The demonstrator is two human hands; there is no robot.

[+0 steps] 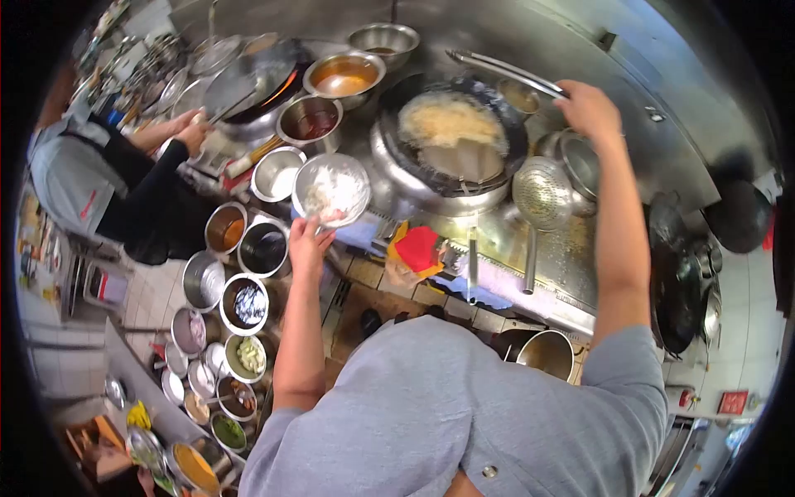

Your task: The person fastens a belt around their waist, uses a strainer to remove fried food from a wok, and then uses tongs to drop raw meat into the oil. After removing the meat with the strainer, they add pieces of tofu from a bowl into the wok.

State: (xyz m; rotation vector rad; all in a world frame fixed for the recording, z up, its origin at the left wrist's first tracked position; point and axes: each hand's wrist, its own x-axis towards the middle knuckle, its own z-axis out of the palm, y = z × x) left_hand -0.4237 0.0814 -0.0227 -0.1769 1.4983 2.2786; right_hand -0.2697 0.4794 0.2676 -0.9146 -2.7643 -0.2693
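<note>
My left hand [310, 242] grips the near rim of a metal bowl [307, 171] holding pale, flour-dusted pieces [333, 193]. The bowl is to the left of a large wok [515, 137]. My right hand [590, 109] is closed around the end of metal tongs [509, 69], whose tips point left, above the wok's far side. Pale golden food [451, 118] bubbles in the wok's oil. A flat metal tool lies partly in the wok, and its handle [473, 253] appears to reach over the near edge.
A perforated skimmer [542, 190] rests right of the wok. Bowls with orange liquid [343, 77] and dark red sauce [311, 121] stand to its left. Several ingredient containers [247, 356] line the lower left. A co-worker [99, 182] handles another pan at left. Red cloth [416, 248] lies at the counter edge.
</note>
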